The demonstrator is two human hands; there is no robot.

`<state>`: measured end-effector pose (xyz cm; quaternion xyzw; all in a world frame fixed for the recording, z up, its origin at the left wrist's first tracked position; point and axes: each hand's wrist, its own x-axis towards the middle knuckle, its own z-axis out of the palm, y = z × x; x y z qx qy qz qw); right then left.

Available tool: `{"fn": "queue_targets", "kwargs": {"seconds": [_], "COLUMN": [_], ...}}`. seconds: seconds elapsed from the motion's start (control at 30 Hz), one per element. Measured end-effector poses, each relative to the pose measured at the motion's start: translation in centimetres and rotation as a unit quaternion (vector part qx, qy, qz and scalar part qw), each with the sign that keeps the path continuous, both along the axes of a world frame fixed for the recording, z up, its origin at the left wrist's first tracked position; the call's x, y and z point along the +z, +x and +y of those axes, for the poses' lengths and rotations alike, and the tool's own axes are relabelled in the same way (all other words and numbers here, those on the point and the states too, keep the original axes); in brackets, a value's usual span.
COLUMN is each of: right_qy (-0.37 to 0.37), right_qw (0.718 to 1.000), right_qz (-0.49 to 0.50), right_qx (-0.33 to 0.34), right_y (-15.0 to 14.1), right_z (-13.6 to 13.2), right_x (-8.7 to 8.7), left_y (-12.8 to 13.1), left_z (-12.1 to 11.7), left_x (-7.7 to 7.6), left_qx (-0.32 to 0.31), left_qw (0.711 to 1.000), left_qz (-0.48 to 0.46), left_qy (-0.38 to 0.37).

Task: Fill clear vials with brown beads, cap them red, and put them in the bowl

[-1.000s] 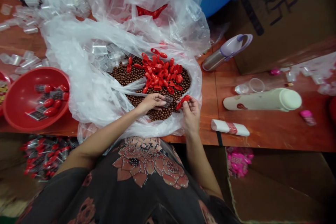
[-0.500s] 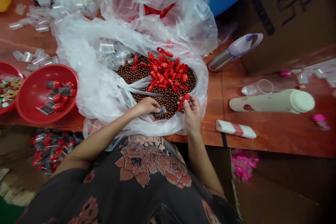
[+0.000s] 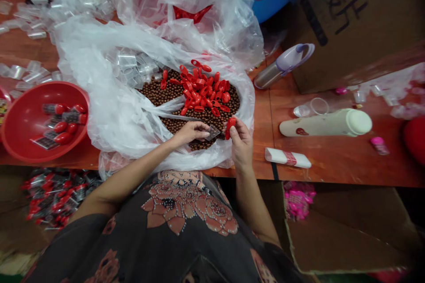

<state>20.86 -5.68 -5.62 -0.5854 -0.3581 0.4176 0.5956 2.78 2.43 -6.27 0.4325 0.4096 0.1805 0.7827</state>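
A heap of small brown balls (image 3: 166, 93) lies in an open clear plastic bag (image 3: 113, 106) on the table, with several red caps (image 3: 202, 90) piled on top. My left hand (image 3: 191, 131) pinches a small clear tube (image 3: 212, 132) filled with brown balls just above the heap. Close to its right, my right hand (image 3: 239, 140) grips a red cap (image 3: 229, 124) between the fingertips. Empty clear tubes (image 3: 134, 64) lie at the bag's back left.
A red bowl (image 3: 20, 128) at the left holds several finished red-capped tubes (image 3: 63, 120). Right of the bag lie a purple-lidded flask (image 3: 282, 64), a cream bottle (image 3: 327, 123) and a small white roll (image 3: 287, 157). A cardboard box (image 3: 348, 17) stands behind. More filled tubes (image 3: 53, 190) lie below the table.
My left hand has lifted the filled tube slightly and brought it toward the red cap in my right hand. The camera has shifted a little.
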Motion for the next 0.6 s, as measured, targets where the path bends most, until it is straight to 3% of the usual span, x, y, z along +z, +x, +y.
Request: {"fn": "queue_targets", "kwargs": {"seconds": [0.13, 0.37, 0.47, 0.6], "right_qy": [-0.01, 0.056, 0.066, 0.054], "right_qw": [0.996, 0.958, 0.948, 0.958], "right_qz": [-0.078, -0.248, -0.269, -0.224], "right_qx": [0.047, 0.135, 0.154, 0.171], "right_y": [-0.4, -2.0, -2.4, -2.5], "right_z": [0.4, 1.2, 1.1, 1.1], "right_x": [1.2, 3.7, 3.8, 3.5], "left_y": [-1.0, -2.6, -3.4, -4.2], "left_z": [-0.2, -1.4, -1.7, -2.0], "left_x": [1.0, 3.4, 4.0, 4.4], "left_qx": [0.023, 0.06, 0.06, 0.06], "left_qw": [0.999, 0.99, 0.976, 0.971], "left_qz": [-0.037, 0.016, 0.052, 0.05], "left_qy": [0.003, 0.126, 0.204, 0.224]}}
